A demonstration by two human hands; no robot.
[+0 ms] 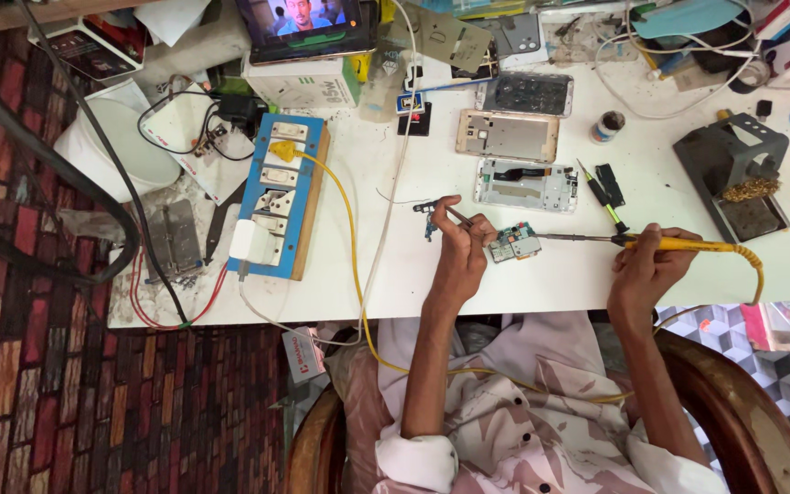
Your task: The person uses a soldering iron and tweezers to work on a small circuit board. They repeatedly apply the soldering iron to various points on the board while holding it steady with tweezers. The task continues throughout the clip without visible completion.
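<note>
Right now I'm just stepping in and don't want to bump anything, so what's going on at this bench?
A seated person is soldering. The right hand holds a yellow soldering iron, its tip at a small circuit board on the white table. The left hand holds a thin tool beside the board. Opened phone frames lie just behind.

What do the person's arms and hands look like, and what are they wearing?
Both forearms are bare. The left hand and right hand wear no gloves. The shirt sleeves, white with a pinkish-brown pattern, are rolled up to about the elbows.
</note>
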